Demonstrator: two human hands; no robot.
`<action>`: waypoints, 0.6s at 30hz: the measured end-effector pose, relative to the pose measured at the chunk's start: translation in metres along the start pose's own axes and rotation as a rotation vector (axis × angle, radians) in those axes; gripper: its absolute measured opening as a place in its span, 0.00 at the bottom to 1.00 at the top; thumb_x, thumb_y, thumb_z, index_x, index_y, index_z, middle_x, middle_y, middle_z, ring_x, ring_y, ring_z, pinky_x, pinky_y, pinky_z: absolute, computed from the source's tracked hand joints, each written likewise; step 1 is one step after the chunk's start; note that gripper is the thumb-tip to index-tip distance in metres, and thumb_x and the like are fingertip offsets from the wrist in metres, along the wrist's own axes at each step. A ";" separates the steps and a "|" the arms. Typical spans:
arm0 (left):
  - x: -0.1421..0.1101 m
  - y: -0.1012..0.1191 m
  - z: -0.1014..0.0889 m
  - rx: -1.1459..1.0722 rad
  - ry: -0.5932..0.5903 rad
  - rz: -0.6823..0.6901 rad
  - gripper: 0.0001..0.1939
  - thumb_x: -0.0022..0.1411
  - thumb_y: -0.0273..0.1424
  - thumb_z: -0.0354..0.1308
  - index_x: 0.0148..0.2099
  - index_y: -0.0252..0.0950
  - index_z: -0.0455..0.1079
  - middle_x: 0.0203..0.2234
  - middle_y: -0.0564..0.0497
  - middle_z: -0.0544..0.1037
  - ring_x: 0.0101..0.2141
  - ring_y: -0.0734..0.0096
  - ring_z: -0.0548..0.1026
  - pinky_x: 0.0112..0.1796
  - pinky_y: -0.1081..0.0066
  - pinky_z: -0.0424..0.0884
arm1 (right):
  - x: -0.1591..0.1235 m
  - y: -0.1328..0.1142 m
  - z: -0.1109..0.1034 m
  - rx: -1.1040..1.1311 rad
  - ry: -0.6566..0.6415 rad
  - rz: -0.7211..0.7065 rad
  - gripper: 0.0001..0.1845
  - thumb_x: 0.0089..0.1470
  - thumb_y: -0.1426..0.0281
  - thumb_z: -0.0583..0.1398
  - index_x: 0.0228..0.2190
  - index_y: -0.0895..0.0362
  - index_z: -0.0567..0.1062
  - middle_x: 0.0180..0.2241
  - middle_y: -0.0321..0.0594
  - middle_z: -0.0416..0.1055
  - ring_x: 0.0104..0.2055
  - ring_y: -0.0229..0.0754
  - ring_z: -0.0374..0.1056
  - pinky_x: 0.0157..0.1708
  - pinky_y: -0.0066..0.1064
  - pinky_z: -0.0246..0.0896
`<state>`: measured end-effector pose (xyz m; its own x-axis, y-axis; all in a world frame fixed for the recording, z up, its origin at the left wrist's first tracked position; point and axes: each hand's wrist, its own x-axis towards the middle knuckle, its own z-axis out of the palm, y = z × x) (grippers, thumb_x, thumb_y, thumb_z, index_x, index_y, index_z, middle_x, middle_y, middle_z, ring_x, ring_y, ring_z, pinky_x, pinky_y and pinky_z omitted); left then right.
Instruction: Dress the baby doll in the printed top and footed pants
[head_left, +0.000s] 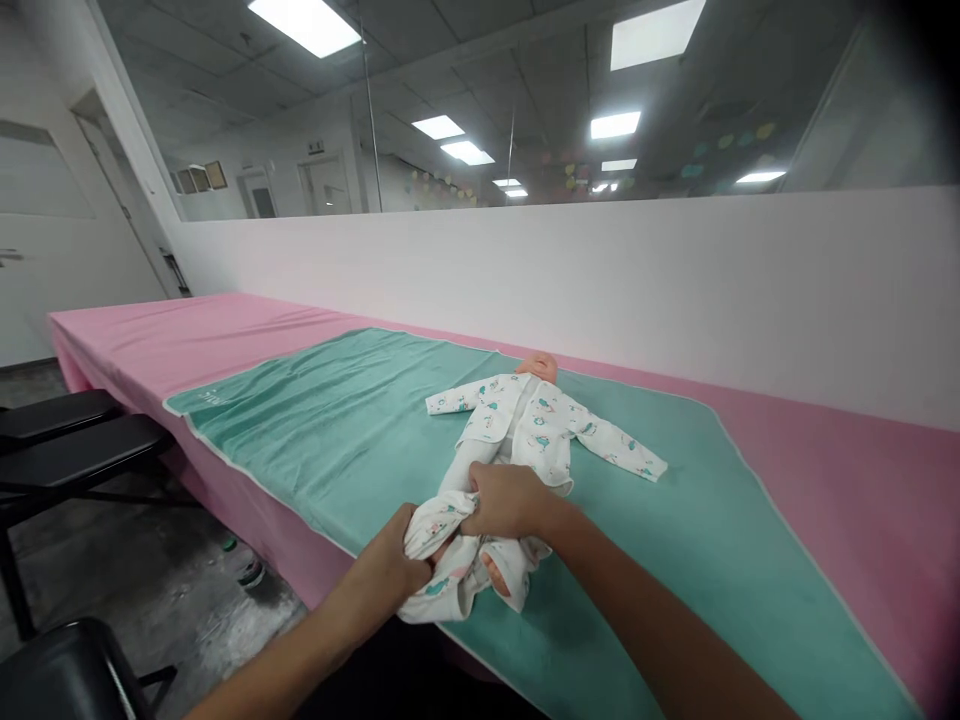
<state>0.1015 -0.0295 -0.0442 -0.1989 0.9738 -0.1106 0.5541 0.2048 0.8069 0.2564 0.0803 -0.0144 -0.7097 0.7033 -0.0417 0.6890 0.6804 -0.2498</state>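
A baby doll [541, 366] lies on its back on a green blanket [352, 430], its head away from me. It wears a white printed jacket [551, 425] with the sleeves spread to both sides. White printed pants [442, 600] are bunched around its lower legs, and one foot [495, 574] shows at a cuff. My left hand [401, 555] is closed on the pants at the doll's leg on the left. Across the legs, my right hand [510, 500] pinches the bunched pants cloth from above. Its fingertips are partly hidden.
A pink cloth [225, 325] covers the long table under the blanket. Behind it rises a white wall [600, 270] with a glass panel [450, 100] above. Black chairs [82, 455] stand at the left, and a shoe [251, 573] shows on the floor by the table.
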 end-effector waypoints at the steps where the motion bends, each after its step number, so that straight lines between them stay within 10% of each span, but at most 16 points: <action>1: 0.003 -0.003 0.003 0.076 0.038 0.044 0.13 0.48 0.28 0.55 0.39 0.35 0.63 0.29 0.51 0.72 0.33 0.65 0.72 0.31 0.70 0.66 | -0.001 0.000 0.002 0.008 0.021 -0.006 0.22 0.38 0.52 0.58 0.34 0.54 0.68 0.32 0.39 0.71 0.30 0.44 0.65 0.24 0.29 0.47; 9: 0.014 -0.005 0.008 0.348 0.128 0.303 0.19 0.54 0.30 0.52 0.50 0.37 0.58 0.42 0.46 0.68 0.37 0.64 0.72 0.38 0.67 0.66 | 0.000 0.004 0.008 0.200 0.045 -0.043 0.16 0.45 0.54 0.56 0.29 0.53 0.69 0.30 0.36 0.71 0.32 0.42 0.65 0.26 0.29 0.48; 18: 0.012 0.000 -0.010 0.491 0.170 0.438 0.25 0.57 0.40 0.53 0.55 0.40 0.57 0.44 0.47 0.73 0.42 0.56 0.73 0.41 0.65 0.67 | -0.001 0.019 -0.002 0.957 -0.141 -0.276 0.19 0.46 0.64 0.61 0.43 0.53 0.71 0.41 0.37 0.71 0.44 0.45 0.66 0.39 0.33 0.60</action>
<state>0.0910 -0.0191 -0.0401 0.0257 0.9563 0.2912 0.9074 -0.1445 0.3947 0.2705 0.0929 -0.0170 -0.8805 0.4726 0.0362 0.1337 0.3208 -0.9377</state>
